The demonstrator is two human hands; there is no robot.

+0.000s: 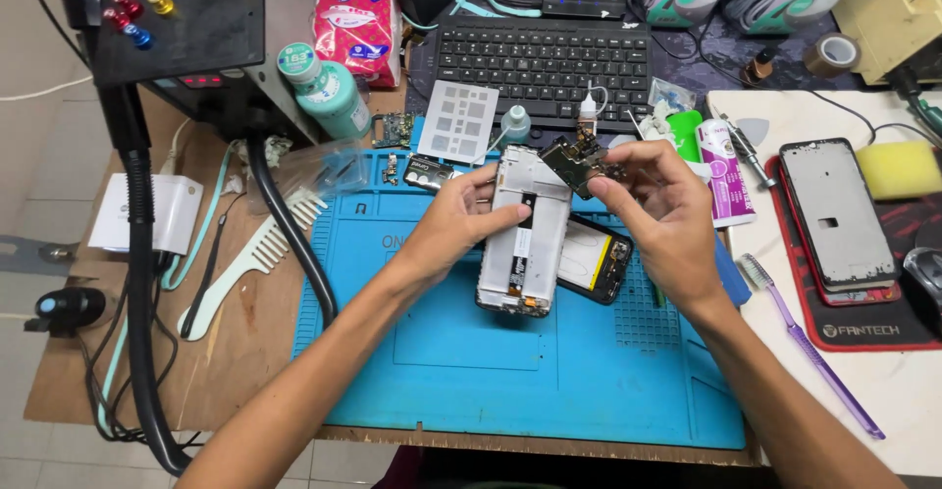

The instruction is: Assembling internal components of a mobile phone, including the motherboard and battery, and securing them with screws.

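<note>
Closest in, the blue repair mat (510, 371) covers the surface. Just above it the left hand (453, 222) is clamped round an opened phone frame (523, 244), thumb pressed on its white inside, holding it tilted over the mat. The right hand (655, 216) pinches a small circuit board (577, 163) right at the frame's top edge. Further back sits a black keyboard (545, 57), with a pink tissue pack (358, 26) off to the left.

Head camera looks steeply down, close, over the blue mat (510, 371).
</note>
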